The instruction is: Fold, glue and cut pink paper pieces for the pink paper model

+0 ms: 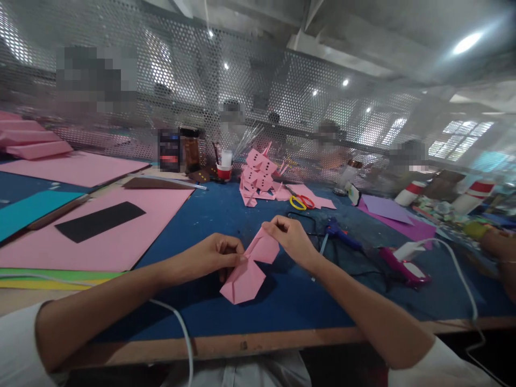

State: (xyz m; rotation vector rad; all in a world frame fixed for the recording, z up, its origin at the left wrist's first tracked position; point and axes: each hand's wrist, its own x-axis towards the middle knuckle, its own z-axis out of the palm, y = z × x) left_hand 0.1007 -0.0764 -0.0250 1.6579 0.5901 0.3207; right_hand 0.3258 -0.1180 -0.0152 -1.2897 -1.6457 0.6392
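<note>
Both my hands hold a folded pink paper piece (249,269) just above the blue table mat (282,306), near the front edge. My left hand (215,257) pinches its middle fold with closed fingers. My right hand (292,237) grips the upper flap between thumb and fingers. The lower part of the paper hangs down toward the mat.
A stack of folded pink pieces (257,174) stands at the back centre, with yellow-and-red scissors (301,201) beside it. Blue glue gun (338,232) and pink glue gun (403,266) lie right. Large pink sheet (100,242) with black strip (99,220) lies left. Another person's arm (502,252) is at far right.
</note>
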